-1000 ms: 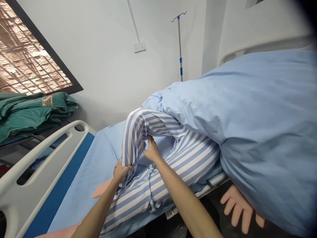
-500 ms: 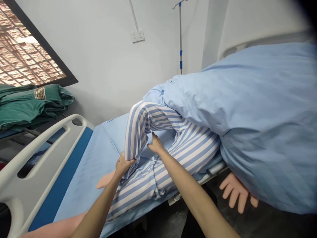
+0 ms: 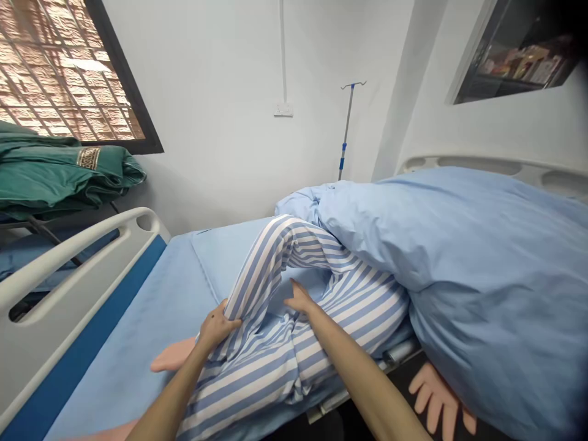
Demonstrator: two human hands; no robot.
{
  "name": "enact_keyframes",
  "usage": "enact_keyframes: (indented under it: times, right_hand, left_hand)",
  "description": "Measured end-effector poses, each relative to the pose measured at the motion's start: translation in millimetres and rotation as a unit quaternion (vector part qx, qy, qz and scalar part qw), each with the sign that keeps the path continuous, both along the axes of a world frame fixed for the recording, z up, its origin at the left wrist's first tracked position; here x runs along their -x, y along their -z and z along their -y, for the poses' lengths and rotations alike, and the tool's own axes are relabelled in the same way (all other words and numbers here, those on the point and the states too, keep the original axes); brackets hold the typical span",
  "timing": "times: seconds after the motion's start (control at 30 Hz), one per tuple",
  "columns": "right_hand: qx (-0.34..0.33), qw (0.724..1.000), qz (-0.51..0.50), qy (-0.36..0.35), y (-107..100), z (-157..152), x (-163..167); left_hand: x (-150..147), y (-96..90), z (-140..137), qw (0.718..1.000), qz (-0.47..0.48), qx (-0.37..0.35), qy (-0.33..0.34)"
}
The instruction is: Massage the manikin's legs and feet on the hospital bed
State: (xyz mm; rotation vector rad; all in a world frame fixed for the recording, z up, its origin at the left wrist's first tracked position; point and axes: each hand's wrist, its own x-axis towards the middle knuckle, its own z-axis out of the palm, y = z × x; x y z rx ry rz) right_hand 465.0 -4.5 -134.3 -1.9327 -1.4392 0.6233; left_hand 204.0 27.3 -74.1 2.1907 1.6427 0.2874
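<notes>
On the bed lies a manikin in blue-and-white striped trousers (image 3: 349,306), one knee bent upward and the other leg lying flat along the near side. My left hand (image 3: 217,324) is wrapped round the lower shin of the bent leg (image 3: 257,269), just above the bare manikin foot (image 3: 173,355). Beneath the bent knee, my right hand (image 3: 300,299) has its thumb and fingers apart and holds nothing; whether it touches the trousers is unclear. A light blue quilt (image 3: 459,245) covers the manikin's upper body. One manikin hand (image 3: 436,395) hangs out past the bed's near edge.
A pale footboard (image 3: 92,245) borders the bed on the left, with folded green fabric (image 3: 59,177) beyond it. By the back wall stands an IV pole (image 3: 345,135). A headboard (image 3: 487,163) rises behind the quilt. A metal bed rail (image 3: 399,354) runs along the near side.
The bent leg's shin slopes more and its foot has moved toward the footboard, my left hand going with it. My right hand remains under the knee. The camera has tilted upward.
</notes>
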Motion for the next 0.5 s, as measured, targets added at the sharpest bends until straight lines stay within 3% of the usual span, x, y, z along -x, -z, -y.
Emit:
enact_keyframes:
  times: [0.17, 0.33, 0.5]
  right_hand:
    - [0.005, 1.0, 0.022, 0.01, 1, 1, -3]
    - [0.017, 0.999, 0.048, 0.003, 0, -2, -3]
    - [0.112, 0.988, 0.106, -0.019, 4, 0, 1]
  left_hand:
    - [16, -0.5, -8, 1.0, -0.006, -0.01, 0.003]
    - [82, 0.0, -21, 0.995, -0.095, -0.002, 0.018]
    - [135, 2.2, -20, 0.981, -0.193, -0.009, 0.032]
